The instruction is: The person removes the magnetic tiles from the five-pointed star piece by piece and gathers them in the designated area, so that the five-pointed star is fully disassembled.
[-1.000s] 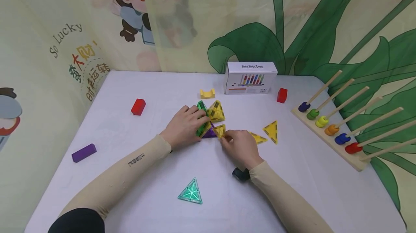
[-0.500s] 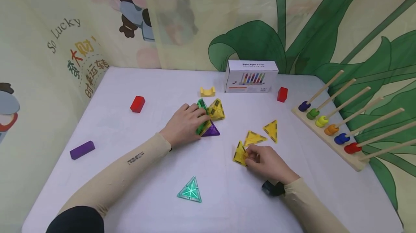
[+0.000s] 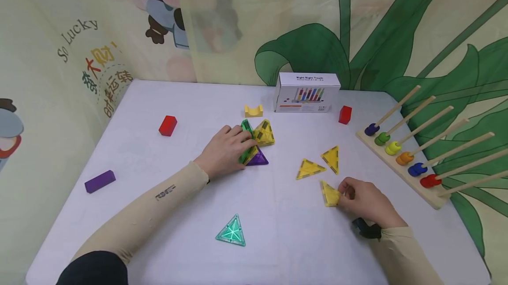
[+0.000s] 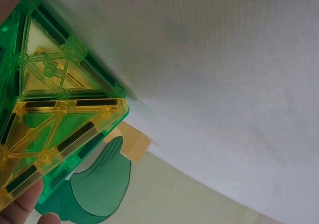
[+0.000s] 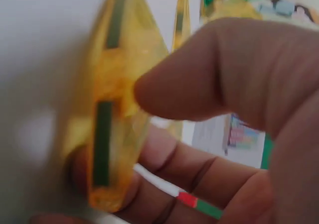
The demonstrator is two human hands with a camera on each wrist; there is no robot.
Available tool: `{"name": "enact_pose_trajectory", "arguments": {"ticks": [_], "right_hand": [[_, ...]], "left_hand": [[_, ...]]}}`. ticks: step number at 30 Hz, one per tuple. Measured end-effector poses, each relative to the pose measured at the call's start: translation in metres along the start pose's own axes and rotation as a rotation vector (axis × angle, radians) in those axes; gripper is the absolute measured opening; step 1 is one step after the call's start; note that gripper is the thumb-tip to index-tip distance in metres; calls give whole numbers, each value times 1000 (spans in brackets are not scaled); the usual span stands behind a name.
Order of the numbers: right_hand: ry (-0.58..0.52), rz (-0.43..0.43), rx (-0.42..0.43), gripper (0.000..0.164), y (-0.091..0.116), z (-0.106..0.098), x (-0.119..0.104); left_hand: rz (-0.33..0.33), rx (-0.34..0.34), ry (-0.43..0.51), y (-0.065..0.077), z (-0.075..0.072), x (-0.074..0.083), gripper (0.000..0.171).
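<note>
At lower right, the right hand (image 3: 367, 201) has a yellow triangle (image 3: 329, 193) pinched in its fingers, on their left side; the left hand (image 3: 226, 150), farther off, grips a green-and-yellow tile cluster (image 4: 65, 92) near centre, up and left of the triangle.

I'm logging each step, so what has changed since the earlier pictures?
The right hand has carried a yellow triangle rightward and closer in, away from the purple tile, without letting go. The left hand still holds the green tiles; the teal triangle stayed put.
</note>
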State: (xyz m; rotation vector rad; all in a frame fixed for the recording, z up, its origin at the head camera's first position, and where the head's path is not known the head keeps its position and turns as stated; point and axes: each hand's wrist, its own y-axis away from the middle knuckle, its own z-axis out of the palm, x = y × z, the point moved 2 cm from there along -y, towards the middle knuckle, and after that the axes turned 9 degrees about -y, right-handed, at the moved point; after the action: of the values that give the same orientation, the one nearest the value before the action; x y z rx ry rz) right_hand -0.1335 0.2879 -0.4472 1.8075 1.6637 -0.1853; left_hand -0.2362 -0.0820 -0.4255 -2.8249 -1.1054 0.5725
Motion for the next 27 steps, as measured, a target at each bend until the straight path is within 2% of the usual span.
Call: {"name": "enact_pose_trajectory", "arguments": {"ticks": [8,13,17,19,23,27], "right_hand": [[74,109,46,25,1,-20,20],[47,77,130,29,-2,-16,10],[-3,-36,200,23,-7,-8,-13],[-34,-107,201,19,-13,-1,-31],[-79,-219,147,16,-31,19,-75],[-141,-271,72,28,-54,43,-117]], "left_hand": [[9,7,-4,0,1,-1,71],[11,11,-2,0,2,-1,72],[13,13,4,0,3,-1,73],[13,11,8,1,2,-1,73],[12,3,11,-1,2,-2,74],[1,-15,0,-3,2,-1,76]]}}
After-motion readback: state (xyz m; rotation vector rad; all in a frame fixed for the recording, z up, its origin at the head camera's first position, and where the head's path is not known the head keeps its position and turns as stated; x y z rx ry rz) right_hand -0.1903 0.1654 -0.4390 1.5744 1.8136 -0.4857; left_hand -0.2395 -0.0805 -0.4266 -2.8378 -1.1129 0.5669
